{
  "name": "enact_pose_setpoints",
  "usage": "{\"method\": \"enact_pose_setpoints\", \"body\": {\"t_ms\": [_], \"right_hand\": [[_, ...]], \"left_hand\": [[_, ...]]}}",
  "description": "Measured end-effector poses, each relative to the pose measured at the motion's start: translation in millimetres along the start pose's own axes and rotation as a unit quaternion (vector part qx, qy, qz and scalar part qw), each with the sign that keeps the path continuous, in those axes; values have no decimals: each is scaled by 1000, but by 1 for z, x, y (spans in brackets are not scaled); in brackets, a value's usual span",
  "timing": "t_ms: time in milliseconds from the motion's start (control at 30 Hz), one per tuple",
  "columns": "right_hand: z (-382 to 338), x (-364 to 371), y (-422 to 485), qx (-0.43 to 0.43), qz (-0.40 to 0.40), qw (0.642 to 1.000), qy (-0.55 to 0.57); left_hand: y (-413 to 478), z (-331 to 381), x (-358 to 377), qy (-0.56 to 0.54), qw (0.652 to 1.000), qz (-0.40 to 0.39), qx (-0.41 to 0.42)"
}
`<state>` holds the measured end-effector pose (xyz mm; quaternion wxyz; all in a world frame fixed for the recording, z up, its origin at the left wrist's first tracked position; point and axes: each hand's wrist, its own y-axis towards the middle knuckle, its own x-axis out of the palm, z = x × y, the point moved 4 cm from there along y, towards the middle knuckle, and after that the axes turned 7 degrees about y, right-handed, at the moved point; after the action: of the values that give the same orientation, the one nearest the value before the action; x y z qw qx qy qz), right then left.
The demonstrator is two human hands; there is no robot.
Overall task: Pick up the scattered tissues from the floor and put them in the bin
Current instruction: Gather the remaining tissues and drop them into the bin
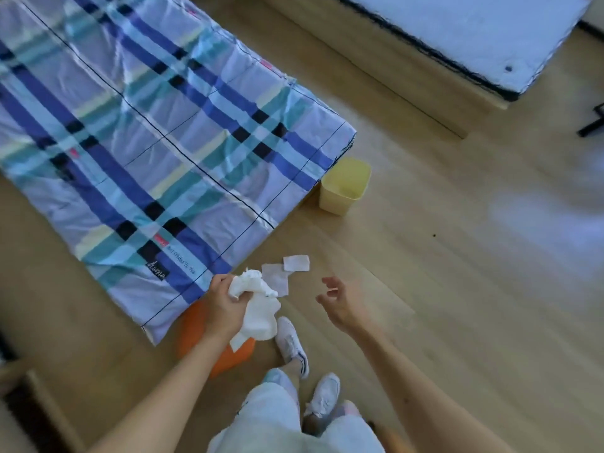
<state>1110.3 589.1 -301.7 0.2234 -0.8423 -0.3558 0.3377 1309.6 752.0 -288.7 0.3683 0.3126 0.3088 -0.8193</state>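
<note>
My left hand (225,305) is clenched on a wad of tissues (258,305), freeing my right hand (340,302), fingers spread and empty, for the flat tissues (284,273) on the floor at its 10 o'clock. The yellow bin (344,186) stands open at 12 o'clock, beside the plaid quilt (147,125).

Crumpled soft paper tissues (253,302), smooth wood-look floor (425,289), matt yellow plastic bin (343,188), creased cloth quilt (147,142)
</note>
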Motion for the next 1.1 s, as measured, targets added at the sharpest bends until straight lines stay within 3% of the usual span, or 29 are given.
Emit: {"method": "enact_pose_setpoints", "body": {"t_ms": [233,433,767,933,1100], "right_hand": [[26,29,91,48,-68,995,-47],[75,53,215,80,-102,987,-94],[209,189,470,-17,-184,954,-235],[301,257,549,-26,-209,931,-298],[349,287,588,-79,-172,917,-352]], "left_hand": [[54,-19,67,-11,996,-58,-71],[119,-74,168,-5,985,-99,-140],[255,-236,417,142,970,-162,-116],[298,-317,524,237,944,-202,-114],[318,-365,577,301,929,-189,-105]]}}
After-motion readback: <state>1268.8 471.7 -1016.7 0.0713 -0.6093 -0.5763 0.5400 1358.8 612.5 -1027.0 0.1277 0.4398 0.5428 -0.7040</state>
